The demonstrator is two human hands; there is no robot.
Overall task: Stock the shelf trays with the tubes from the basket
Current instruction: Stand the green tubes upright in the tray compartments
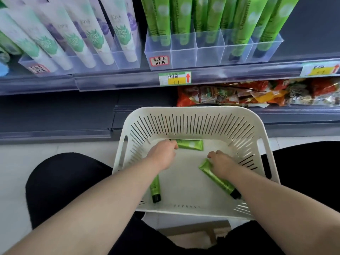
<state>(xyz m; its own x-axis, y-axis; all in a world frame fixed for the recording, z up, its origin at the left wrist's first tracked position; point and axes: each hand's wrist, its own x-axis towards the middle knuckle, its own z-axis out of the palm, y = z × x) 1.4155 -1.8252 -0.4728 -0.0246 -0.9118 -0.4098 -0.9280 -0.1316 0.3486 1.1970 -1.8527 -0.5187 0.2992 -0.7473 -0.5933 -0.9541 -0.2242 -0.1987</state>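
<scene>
Far tube [193, 145] in the white basket [193, 109], pinched at its left end by the left hand [162, 153], right tube [218, 181] gripped at its flat end by the right hand [221, 162], third tube [155, 190] loose at near left, clear shelf tray [209, 52] beyond.

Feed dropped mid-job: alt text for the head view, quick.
Both hands reach into a white slotted plastic basket holding three green plastic tubes: the left hand pinches the end of the far tube, the right hand rests on the right tube, and the third tube lies partly under the left forearm. Above, a clear plastic shelf tray holds standing green tubes.
</scene>
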